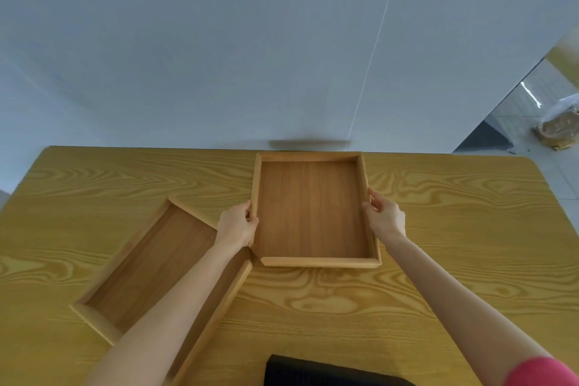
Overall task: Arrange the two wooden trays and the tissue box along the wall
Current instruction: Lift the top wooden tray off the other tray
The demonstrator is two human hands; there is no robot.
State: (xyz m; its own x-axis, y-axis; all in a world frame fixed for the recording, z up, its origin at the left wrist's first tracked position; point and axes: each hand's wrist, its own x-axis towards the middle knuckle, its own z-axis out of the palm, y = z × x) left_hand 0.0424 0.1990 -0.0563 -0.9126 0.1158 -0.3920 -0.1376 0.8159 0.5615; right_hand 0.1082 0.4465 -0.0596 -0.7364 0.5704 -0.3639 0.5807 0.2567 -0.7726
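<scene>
A square wooden tray (313,210) sits at the back middle of the table, its far rim close to the white wall (219,56). My left hand (238,224) grips its left rim and my right hand (383,213) grips its right rim. A second, longer wooden tray (147,269) lies at an angle to the front left, partly under my left forearm, its corner touching the first tray. A black object (313,373) at the near edge is partly cut off; I cannot tell whether it is the tissue box.
The yellow wood-grain table (454,229) stretches right and left of the trays. Beyond the table's right end, a floor shows with a plastic-wrapped bundle (560,125) on it.
</scene>
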